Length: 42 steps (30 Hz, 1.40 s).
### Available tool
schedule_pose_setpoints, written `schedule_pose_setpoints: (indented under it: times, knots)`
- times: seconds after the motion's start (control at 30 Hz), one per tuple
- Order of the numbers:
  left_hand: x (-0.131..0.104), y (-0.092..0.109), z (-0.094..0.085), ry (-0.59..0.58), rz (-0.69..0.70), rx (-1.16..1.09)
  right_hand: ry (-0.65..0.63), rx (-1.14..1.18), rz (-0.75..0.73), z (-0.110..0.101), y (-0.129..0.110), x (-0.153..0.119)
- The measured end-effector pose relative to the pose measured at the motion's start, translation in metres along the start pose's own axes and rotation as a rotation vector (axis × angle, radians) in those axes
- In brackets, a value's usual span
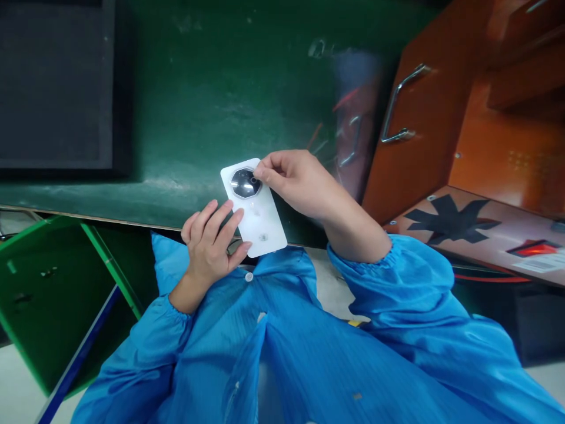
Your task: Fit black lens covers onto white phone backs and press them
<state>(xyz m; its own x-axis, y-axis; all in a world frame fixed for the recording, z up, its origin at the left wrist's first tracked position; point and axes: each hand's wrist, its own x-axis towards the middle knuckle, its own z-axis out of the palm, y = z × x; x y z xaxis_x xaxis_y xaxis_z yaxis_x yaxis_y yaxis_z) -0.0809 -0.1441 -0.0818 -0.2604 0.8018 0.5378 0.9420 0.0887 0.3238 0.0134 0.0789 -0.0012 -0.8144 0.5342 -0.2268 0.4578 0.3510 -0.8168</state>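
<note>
A white, round-cornered flat panel (269, 221), shaped like a phone back, lies tilted at the front edge of the green table. Near its top is a glossy black octagonal window (245, 183), and a small grey mark shows lower down. My left hand (212, 238) holds the panel by its left side, fingertips on the face and thumb by the bottom edge. With thumb and forefinger pinched together, my right hand (293, 176) touches the upper right rim of the black window. Whatever is between those fingertips is too small to make out.
A black tray or frame (112, 88) sits on the green table (220, 76) at left. To the right stands an orange metal box (410, 112) with a chrome handle and black tape pieces (452, 219). A green metal frame (110, 268) is below the table at left.
</note>
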Motion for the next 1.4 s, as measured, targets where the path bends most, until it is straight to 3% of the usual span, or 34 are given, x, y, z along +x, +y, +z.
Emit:
schedule_pose_setpoints:
  times: [0.63,1.4]
  knots:
    - [-0.001,-0.001,0.001,0.025,-0.003,0.024,0.099,-0.112,0.021,0.006,0.001,0.001]
    - [0.000,0.000,-0.002,-0.037,-0.023,0.019,0.149,-0.188,0.008,0.012,0.001,0.001]
